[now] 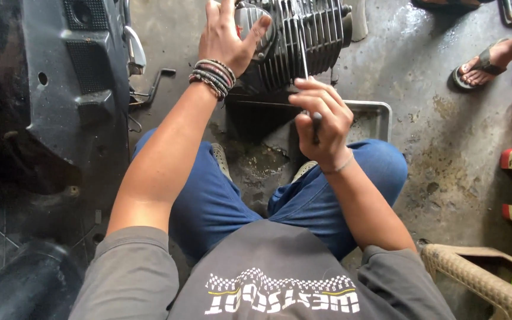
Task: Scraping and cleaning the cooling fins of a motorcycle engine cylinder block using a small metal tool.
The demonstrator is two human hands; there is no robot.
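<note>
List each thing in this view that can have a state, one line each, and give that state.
Left hand: flat on the engine, bracing it.
Right hand: closed around a thin dark-handled tool.
Thin dark-handled tool: upright, shaft against the fins.
Grey finned metal engine: resting at the tray's far edge.
Shallow grey metal tray: on the wet floor, grimy.
Sandalled foot of another person: on the floor.

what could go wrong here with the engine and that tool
1. The left hand alone steadies the finned engine at the tray edge; it could tip or roll.
2. The right hand grips a thin tool running between the fins; a slip might bend a fin or jab the fingers.
3. The floor looks wet and oily, and another person's sandalled foot is close by.
</note>
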